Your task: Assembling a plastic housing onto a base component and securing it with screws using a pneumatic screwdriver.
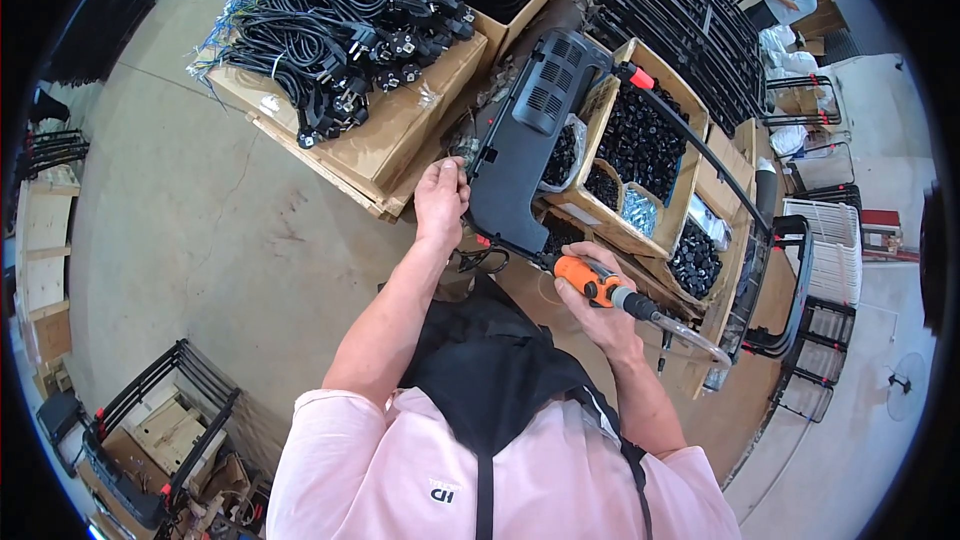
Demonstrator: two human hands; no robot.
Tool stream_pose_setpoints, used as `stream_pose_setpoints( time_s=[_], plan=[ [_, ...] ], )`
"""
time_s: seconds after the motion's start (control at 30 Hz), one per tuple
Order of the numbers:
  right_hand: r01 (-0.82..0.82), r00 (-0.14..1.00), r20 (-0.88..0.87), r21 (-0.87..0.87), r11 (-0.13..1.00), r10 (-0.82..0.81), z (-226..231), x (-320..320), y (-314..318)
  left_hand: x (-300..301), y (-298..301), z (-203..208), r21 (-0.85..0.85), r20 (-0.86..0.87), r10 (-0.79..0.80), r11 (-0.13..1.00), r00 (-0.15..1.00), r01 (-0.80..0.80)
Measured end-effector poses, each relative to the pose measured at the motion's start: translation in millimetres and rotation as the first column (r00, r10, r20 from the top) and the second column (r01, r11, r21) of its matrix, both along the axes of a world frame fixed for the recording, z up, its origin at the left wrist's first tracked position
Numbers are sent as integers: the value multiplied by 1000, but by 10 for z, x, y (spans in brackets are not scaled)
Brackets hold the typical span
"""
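Left hand (441,198) is closed on the left edge of a long black plastic panel (522,155), fingers curled over the rim, thumb side up. Right hand (598,310) is wrapped around the grip of an orange and black powered screwdriver (600,286); its front end points left, toward the panel's near corner, and a clear hose (695,337) runs off from its back end to the right.

Panel: dark, elongated, two vented grille patches at its far end. It lies tilted, far end resting over cardboard boxes (668,202), near end close to the person's chest, just beyond a black apron (487,365) worn over a pink shirt (380,475).

Boxes to the right of the panel hold small black parts (640,140), sorted into several compartments; one compartment holds shiny bagged pieces (637,210).

Far left: a flat stack of cardboard cartons (385,140) carrying a heap of black power cords (340,35) with plugs. Far right: more black frames (680,20) stacked in rows. Another person (795,0) stands at the far right edge.

Near left on the concrete floor (200,220): a black metal frame (160,420) with cardboard scraps inside it.
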State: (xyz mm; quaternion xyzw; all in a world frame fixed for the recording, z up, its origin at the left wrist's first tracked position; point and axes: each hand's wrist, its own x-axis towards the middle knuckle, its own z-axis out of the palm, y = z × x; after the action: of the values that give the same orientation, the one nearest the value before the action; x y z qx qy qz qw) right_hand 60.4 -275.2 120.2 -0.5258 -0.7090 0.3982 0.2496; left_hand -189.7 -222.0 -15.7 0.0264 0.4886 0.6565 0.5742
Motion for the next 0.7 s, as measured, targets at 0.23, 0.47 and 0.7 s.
stream_pose_setpoints(
  time_s=[0.23, 0.47, 0.7],
  plan=[
    [33, 992, -121, -80, 996, -43, -46, 31, 57, 374, 265, 466, -119, -808, -479, 703, 343, 702],
    [-15, 999, -40, -57, 998, 13, 9, -32, 64, 752, 653, 668, -773, -597, -450, 100, -665, 626],
    [-27, 1000, -13, -139, 990, 25, 98, -72, 120, 834, 858, 628, -819, -542, -295, -27, -787, 573]
  ],
)
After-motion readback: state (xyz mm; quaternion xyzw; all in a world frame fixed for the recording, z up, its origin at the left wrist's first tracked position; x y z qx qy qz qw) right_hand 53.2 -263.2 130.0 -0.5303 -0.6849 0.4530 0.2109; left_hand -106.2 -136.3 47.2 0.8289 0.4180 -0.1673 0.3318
